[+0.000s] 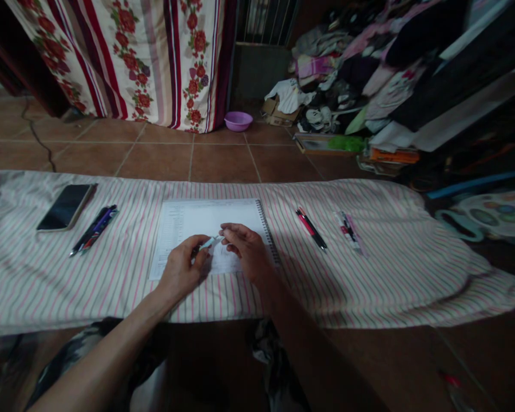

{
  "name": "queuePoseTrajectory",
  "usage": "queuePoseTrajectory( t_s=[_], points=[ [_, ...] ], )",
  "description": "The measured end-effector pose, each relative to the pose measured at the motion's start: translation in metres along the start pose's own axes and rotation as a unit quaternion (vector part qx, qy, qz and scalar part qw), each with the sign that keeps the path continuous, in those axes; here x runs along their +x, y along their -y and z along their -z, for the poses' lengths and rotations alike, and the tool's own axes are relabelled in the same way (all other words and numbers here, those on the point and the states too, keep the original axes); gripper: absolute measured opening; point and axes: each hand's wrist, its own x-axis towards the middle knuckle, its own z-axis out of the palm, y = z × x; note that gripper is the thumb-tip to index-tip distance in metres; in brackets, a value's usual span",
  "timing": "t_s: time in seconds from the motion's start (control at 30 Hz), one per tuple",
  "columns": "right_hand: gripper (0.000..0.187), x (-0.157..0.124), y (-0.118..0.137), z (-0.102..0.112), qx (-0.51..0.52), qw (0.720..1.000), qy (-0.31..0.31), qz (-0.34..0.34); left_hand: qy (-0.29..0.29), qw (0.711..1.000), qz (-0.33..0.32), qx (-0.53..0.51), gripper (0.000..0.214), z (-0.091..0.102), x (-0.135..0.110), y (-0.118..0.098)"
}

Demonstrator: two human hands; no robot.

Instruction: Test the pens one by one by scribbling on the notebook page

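A spiral notebook (206, 220) lies open on a pink-striped cloth (369, 269) spread over the floor. Both my hands rest over its lower part. My left hand (182, 269) is closed around the body of a pale pen (209, 242). My right hand (246, 249) pinches the same pen at its far end with fingertips pressed together. The hands hide the page beneath them.
On the cloth lie a phone (65, 206) and two pens (94, 230) at left, a red and a black pen (311, 228) and more pens (348, 230) at right. Beyond are tiled floor, a flowered curtain (154, 57), a purple bowl (238, 121) and piled clothes (347, 74).
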Motion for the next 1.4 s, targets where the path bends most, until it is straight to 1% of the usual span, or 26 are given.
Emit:
queuePoseTrajectory(
  t_s=[0.2, 0.47, 0.63, 1.0, 1.23, 1.4],
  points=[
    [0.019, -0.0010, 0.0019, -0.0009, -0.010, 1.000, 0.002, 0.002, 0.004, 1.000, -0.002, 0.006, 0.026, 0.0006, 0.0002, -0.0016],
    [0.020, -0.0001, 0.0007, -0.0006, -0.015, 1.000, -0.011, 0.008, 0.007, 1.000, -0.001, 0.007, 0.025, 0.0011, 0.0000, -0.0030],
    [0.020, -0.0004, 0.0003, -0.0008, -0.015, 1.000, -0.002, 0.011, 0.013, 1.000, 0.000, 0.008, 0.026, 0.0019, 0.0001, -0.0046],
    [0.017, -0.0003, 0.0009, -0.0029, -0.026, 0.999, 0.010, 0.024, 0.005, 1.000, -0.001, 0.011, 0.026, 0.0017, 0.0001, -0.0043],
    [0.015, 0.0009, -0.0003, -0.0025, -0.032, 0.999, 0.008, 0.038, 0.006, 1.000, 0.001, 0.004, 0.024, 0.0028, 0.0001, -0.0071],
    [0.014, 0.0017, -0.0012, -0.0010, -0.039, 0.998, 0.007, 0.052, 0.010, 1.000, 0.004, 0.001, 0.024, 0.0022, 0.0007, -0.0052]
  ],
)
